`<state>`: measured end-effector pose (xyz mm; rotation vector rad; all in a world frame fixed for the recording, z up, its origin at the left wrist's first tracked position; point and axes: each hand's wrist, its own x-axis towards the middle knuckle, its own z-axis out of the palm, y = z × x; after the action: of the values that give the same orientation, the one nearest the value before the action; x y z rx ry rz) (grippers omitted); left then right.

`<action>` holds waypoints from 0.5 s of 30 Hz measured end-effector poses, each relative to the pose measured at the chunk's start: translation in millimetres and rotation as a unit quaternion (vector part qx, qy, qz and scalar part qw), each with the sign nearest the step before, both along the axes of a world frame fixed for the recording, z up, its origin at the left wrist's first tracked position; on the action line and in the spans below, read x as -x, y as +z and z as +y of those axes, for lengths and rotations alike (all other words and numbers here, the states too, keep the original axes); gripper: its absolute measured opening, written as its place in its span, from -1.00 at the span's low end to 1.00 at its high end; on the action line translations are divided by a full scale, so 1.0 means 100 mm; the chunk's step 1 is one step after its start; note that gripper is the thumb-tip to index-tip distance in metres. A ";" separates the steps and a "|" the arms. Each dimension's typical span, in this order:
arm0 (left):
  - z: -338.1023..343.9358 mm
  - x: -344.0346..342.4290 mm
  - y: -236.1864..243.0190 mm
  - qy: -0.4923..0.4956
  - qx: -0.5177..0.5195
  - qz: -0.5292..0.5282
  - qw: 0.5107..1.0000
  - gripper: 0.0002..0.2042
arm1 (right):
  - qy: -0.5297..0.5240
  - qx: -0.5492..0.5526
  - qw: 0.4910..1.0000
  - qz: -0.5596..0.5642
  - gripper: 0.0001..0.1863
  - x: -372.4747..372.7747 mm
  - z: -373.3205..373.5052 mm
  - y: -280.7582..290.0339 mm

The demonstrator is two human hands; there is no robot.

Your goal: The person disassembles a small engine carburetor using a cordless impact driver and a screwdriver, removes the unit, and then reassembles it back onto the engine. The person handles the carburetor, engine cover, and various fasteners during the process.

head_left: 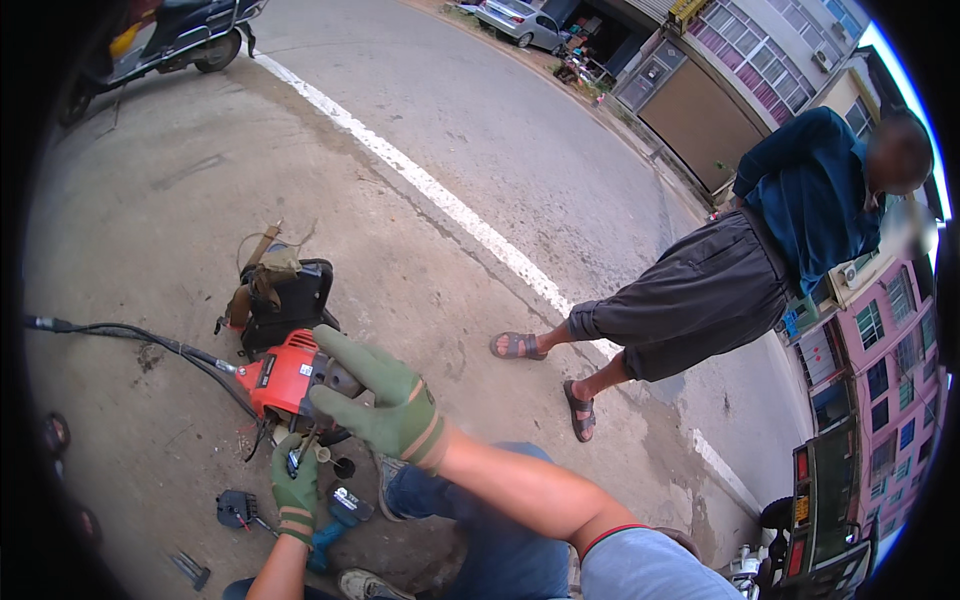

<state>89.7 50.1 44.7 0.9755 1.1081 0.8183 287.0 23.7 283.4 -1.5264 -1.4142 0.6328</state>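
A red and black engine unit with a backpack frame and a long black shaft lies on the pavement. My right hand, in a green glove, is over the engine's right side, fingers stretched out and apart near its dark end. My left hand, gloved too, grips a small metal piece just below the engine; its exact shape is unclear. A teal cordless power tool lies beside my left hand, and a small black part lies to the left.
A person in sandals stands at the right, facing me. A scooter is at the upper left, and a dark vehicle at the lower right. Beyond the white road line are a silver car and buildings. Loose metal pieces lie lower left.
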 end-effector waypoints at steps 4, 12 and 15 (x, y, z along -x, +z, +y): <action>-0.07 -0.08 0.28 -0.021 0.062 0.023 0.998 -0.67 | 0.010 -0.127 0.991 0.036 -0.25 -0.02 0.01 -0.08; -0.04 -0.01 0.02 -0.003 -0.017 -0.012 1.000 -0.66 | -0.001 0.027 0.989 -0.146 -0.27 0.02 -0.05 0.13; -0.10 -0.07 0.25 -0.022 0.047 -0.011 0.999 -0.65 | 0.006 -0.104 0.990 -0.099 -0.35 0.03 -0.11 0.09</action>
<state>96.8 40.4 70.1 0.9067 1.0921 0.7338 284.1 12.4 291.9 -1.4459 -1.5868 0.3350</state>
